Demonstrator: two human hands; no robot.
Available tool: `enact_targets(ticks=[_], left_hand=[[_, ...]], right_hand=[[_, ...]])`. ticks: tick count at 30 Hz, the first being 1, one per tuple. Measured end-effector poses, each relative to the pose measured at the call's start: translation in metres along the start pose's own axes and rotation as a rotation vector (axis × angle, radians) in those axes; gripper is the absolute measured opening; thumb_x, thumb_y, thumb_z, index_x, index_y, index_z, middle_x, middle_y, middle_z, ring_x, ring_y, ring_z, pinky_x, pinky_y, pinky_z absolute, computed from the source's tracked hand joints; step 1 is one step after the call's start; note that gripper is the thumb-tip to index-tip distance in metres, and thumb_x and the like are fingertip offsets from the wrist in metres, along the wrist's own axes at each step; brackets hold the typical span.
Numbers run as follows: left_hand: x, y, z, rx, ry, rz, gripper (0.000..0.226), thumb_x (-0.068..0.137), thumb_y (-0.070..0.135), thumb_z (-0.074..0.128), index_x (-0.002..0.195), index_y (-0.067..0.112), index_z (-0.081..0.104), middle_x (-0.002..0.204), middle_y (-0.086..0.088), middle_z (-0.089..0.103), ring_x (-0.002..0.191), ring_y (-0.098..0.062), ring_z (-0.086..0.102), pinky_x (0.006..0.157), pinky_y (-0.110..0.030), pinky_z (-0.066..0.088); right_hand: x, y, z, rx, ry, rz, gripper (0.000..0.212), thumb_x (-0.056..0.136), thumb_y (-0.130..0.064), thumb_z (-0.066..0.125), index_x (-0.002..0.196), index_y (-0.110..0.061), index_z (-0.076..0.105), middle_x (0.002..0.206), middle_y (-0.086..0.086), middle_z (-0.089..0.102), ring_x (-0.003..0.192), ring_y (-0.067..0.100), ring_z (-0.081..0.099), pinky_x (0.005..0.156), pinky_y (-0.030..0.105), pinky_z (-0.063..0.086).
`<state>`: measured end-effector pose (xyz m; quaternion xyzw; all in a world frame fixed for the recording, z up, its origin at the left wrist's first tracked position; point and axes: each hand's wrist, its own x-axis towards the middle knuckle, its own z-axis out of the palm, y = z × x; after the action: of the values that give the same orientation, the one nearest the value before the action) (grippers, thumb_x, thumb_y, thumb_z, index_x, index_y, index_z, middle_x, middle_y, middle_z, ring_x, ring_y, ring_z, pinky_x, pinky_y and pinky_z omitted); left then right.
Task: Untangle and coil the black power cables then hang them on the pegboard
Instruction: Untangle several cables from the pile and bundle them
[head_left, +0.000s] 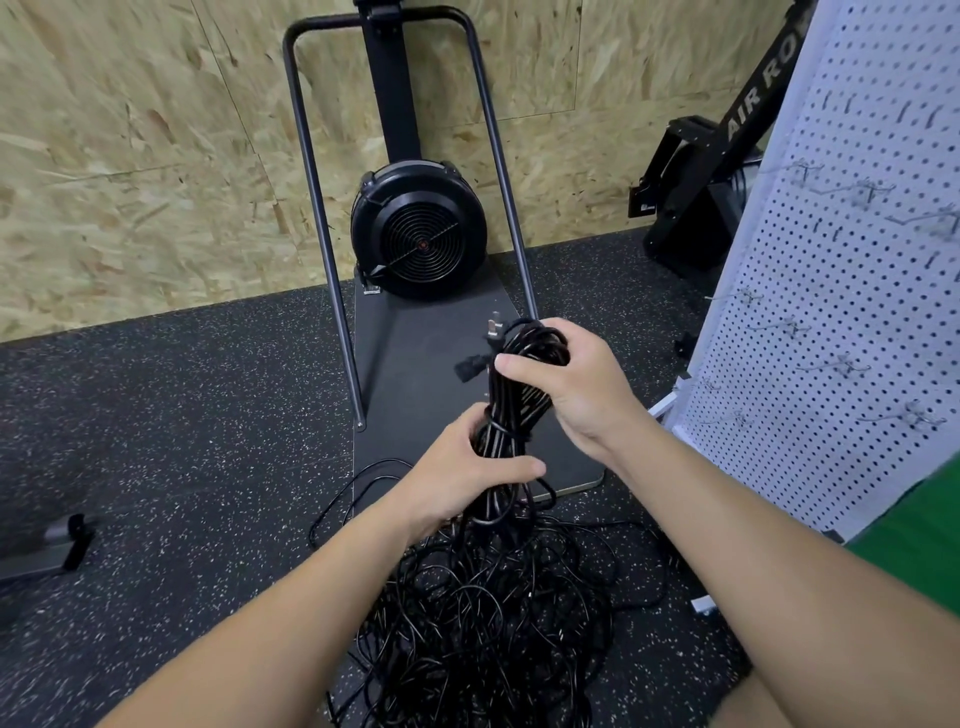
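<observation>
A coiled bundle of black power cable (511, 410) hangs upright between my hands, with one strand wound around its middle. My right hand (576, 384) grips the top loops, where a pronged plug (493, 330) and a black connector (467, 368) stick out to the left. My left hand (467, 473) grips the bundle lower down, thumb across the front. Below, a big tangled heap of black cables (493, 613) lies on the floor. The white pegboard (841, 322) stands at the right, with several bare metal hooks.
A black fan-wheel exercise machine (418, 228) with a tube frame and flat base plate stands straight ahead against the chipboard wall. Another black machine (701, 176) stands at the back right. A small dark object (57, 543) lies on the speckled rubber floor at the left.
</observation>
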<state>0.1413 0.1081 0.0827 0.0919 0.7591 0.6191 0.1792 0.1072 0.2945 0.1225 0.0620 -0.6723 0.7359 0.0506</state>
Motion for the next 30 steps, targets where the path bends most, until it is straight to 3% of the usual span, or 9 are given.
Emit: enact_targets(ticks=[3,8,10,12,15,18,23,26,30], left_hand=[[-0.001,0.000,0.016,0.173,0.032,0.103,0.024,0.089,0.019,0.079,0.101,0.019,0.058,0.081,-0.003,0.066,0.074,-0.020,0.066,0.081,-0.047,0.059],[0.001,-0.003,0.022,0.458,0.099,0.214,0.016,0.096,0.032,0.065,0.107,0.031,0.054,0.085,0.003,0.067,0.071,-0.022,0.056,0.078,-0.049,0.056],[0.000,-0.005,0.021,0.378,0.075,0.229,0.019,0.098,0.035,0.073,0.109,0.038,0.057,0.089,0.007,0.068,0.079,-0.018,0.060,0.084,-0.042,0.056],[0.001,-0.004,0.024,0.280,0.055,0.238,0.023,0.098,0.032,0.079,0.099,0.041,0.058,0.081,0.015,0.058,0.075,-0.009,0.052,0.074,-0.031,0.048],[0.006,-0.002,0.032,0.142,0.077,0.193,0.020,0.097,0.029,0.081,0.093,0.034,0.062,0.077,0.013,0.057,0.072,-0.011,0.051,0.073,-0.032,0.044],[0.014,0.005,0.040,-0.018,0.096,0.130,0.017,0.097,0.029,0.082,0.100,0.019,0.068,0.077,0.008,0.057,0.071,-0.015,0.051,0.073,-0.035,0.042],[0.043,0.024,0.069,-0.103,0.008,0.042,0.020,0.096,0.028,0.082,0.114,0.026,0.075,0.097,0.004,0.079,0.088,-0.014,0.074,0.089,-0.046,0.061],[0.067,0.018,0.104,-0.096,-0.117,0.016,0.029,0.092,0.017,0.084,0.119,0.021,0.074,0.106,-0.009,0.081,0.096,-0.022,0.078,0.095,-0.048,0.062],[0.105,-0.014,0.155,-0.030,-0.188,-0.022,0.023,0.089,0.003,0.081,0.110,0.010,0.075,0.094,-0.010,0.078,0.087,-0.017,0.073,0.083,-0.038,0.059]], right_hand=[[0.002,0.003,-0.001,0.041,0.069,0.034,0.029,0.084,-0.008,0.093,0.108,-0.002,0.077,0.100,0.018,0.080,0.092,0.030,0.078,0.094,0.059,0.063],[0.007,0.002,-0.009,0.116,0.104,0.132,0.033,0.085,-0.009,0.093,0.110,0.005,0.076,0.098,0.021,0.079,0.092,0.035,0.078,0.097,0.064,0.063],[0.006,0.000,-0.011,0.112,0.078,0.130,0.034,0.086,-0.009,0.092,0.115,0.001,0.076,0.100,0.016,0.080,0.093,0.028,0.079,0.094,0.053,0.065],[0.003,-0.003,-0.013,0.112,0.029,0.128,0.037,0.088,-0.008,0.090,0.123,-0.004,0.075,0.109,0.017,0.081,0.098,0.026,0.080,0.093,0.044,0.062],[0.006,-0.004,-0.021,0.122,-0.015,0.145,0.039,0.091,-0.011,0.089,0.124,-0.001,0.072,0.103,0.013,0.079,0.095,0.024,0.077,0.091,0.039,0.059],[0.006,-0.010,-0.028,0.156,0.020,0.259,0.088,0.081,-0.041,0.100,0.145,0.004,0.060,0.118,0.010,0.077,0.112,0.032,0.077,0.099,0.044,0.060],[-0.021,-0.002,-0.067,-0.150,-0.021,0.410,0.045,0.110,-0.048,0.065,0.124,-0.007,0.077,0.118,0.013,0.082,0.107,0.024,0.079,0.103,0.044,0.063],[-0.031,0.026,-0.101,-0.207,0.118,0.401,0.034,0.110,-0.035,0.066,0.115,-0.003,0.076,0.111,0.017,0.081,0.107,0.034,0.080,0.100,0.056,0.064],[-0.041,0.076,-0.146,-0.127,0.315,0.435,0.017,0.109,-0.017,0.066,0.107,-0.010,0.081,0.100,0.009,0.085,0.101,0.027,0.082,0.085,0.045,0.065]])
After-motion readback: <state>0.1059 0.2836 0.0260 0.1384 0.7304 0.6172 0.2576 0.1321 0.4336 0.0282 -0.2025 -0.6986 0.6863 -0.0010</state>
